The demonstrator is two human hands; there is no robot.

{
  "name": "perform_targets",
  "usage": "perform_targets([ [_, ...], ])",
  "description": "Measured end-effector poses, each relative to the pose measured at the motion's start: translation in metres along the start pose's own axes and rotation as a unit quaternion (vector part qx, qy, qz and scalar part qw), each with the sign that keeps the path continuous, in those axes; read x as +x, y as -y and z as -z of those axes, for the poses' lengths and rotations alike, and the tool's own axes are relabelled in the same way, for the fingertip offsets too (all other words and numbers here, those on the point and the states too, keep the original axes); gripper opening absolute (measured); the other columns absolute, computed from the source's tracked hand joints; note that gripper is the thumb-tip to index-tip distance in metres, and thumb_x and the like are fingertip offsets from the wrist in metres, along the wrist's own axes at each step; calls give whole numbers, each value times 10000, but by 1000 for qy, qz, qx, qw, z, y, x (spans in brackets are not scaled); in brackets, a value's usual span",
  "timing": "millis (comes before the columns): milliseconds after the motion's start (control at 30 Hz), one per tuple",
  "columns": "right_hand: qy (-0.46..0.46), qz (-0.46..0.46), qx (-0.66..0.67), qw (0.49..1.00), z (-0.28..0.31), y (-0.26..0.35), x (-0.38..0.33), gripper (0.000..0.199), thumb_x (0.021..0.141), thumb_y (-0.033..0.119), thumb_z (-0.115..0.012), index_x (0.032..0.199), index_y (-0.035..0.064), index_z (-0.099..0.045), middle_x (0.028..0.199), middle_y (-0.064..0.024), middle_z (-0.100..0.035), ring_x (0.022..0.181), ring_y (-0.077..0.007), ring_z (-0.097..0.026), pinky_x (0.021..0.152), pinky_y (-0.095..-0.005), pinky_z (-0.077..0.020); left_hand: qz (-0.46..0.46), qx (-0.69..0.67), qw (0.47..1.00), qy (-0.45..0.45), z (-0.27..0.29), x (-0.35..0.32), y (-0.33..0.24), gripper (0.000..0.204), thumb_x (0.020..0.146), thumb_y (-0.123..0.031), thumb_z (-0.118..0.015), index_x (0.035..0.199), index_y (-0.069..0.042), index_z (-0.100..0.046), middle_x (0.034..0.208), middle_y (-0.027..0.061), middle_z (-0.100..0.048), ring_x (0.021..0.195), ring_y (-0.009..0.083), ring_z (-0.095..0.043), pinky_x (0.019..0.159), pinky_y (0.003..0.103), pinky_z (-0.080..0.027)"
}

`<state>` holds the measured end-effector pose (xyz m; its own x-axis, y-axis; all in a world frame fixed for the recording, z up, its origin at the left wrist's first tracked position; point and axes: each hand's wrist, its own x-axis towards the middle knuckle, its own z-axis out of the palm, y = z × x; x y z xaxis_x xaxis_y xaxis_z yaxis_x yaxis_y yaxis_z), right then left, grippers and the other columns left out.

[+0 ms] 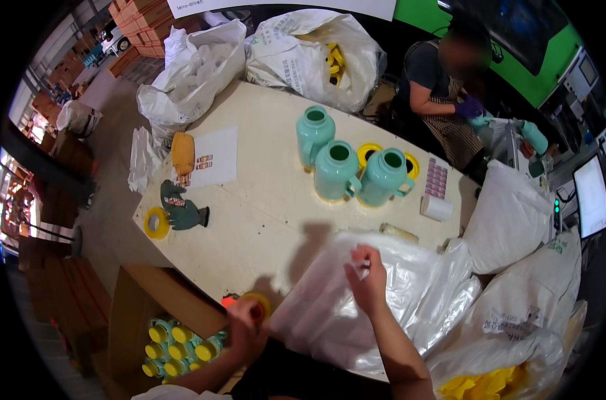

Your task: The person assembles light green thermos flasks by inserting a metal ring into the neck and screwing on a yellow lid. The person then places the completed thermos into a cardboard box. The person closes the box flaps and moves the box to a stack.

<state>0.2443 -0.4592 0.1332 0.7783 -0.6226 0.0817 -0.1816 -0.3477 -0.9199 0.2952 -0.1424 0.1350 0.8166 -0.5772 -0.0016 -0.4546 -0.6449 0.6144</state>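
Note:
My left hand (245,327) is at the near table edge, its fingers closed around a tape dispenser with a red-orange part (228,301) and a yellow tape roll (266,305). My right hand (371,287) hovers over a stack of clear plastic bags (323,313), thumb and curled fingers apart, with nothing plainly held. Three mint-green jugs with handles stand farther off: a back jug (314,137), a middle jug (335,177) and a right jug (382,179). Their tops are uncovered. Yellow rings (413,165) lie behind them.
Left: a cardboard box (166,293) of yellow-capped bottles (178,351), yellow tape (156,223), a grey-green glove (182,208). Far side: sacks (283,60). Right: a white roll (436,208), a label sheet (437,177), more sacks (510,213). A gloved person (443,87) works beyond.

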Motion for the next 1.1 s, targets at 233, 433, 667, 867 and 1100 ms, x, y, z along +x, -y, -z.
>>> perform_targets([
  [233, -103, 107, -214, 966, -59, 26, 202, 1015, 651, 203, -887, 1462, -40, -328, 1470, -267, -418, 1345, -450, -388, 1140, -493, -320, -193, 33, 967, -164, -19, 417, -82, 609, 788, -125, -713, 1338, 6, -487, 1382, 207, -512, 1223, 403, -530, 1016, 478, -449],
  [433, -92, 67, -145, 983, -87, -17, 227, 854, 644, 216, -881, 1374, 5, -491, 1316, -207, -562, 1233, -401, -489, 1074, -472, -383, -170, 74, 983, 11, -48, 494, -20, 283, 838, -192, -687, 1077, -74, -593, 1080, 157, -576, 1014, 374, -596, 830, 469, -526],
  [667, -38, 145, -80, 985, -114, 45, 123, 677, 562, 113, -877, 1173, 72, -590, 1138, -155, -601, 1081, -371, -553, 937, -473, -441, -128, 65, 981, -131, 43, 313, 74, 201, 809, -123, -702, 972, -46, -611, 1015, 159, -562, 972, 390, -536, 817, 476, -459],
  [867, 67, 89, -53, 992, -166, 43, 15, 724, 592, 261, -899, 1211, 57, -583, 1166, -149, -584, 1130, -363, -545, 960, -471, -457, -48, 143, 988, 19, 84, 184, 99, 255, 715, -104, -771, 921, -39, -637, 942, 142, -546, 869, 357, -529, 714, 459, -448],
  [1100, 133, 45, -126, 982, -72, 24, 81, 850, 723, 287, -854, 1390, -11, -419, 1322, -208, -458, 1243, -380, -458, 1055, -483, -399, -57, 133, 989, -39, 80, 146, 110, 393, 693, -136, -810, 1032, -41, -636, 1028, 139, -590, 917, 351, -573, 783, 433, -507],
])
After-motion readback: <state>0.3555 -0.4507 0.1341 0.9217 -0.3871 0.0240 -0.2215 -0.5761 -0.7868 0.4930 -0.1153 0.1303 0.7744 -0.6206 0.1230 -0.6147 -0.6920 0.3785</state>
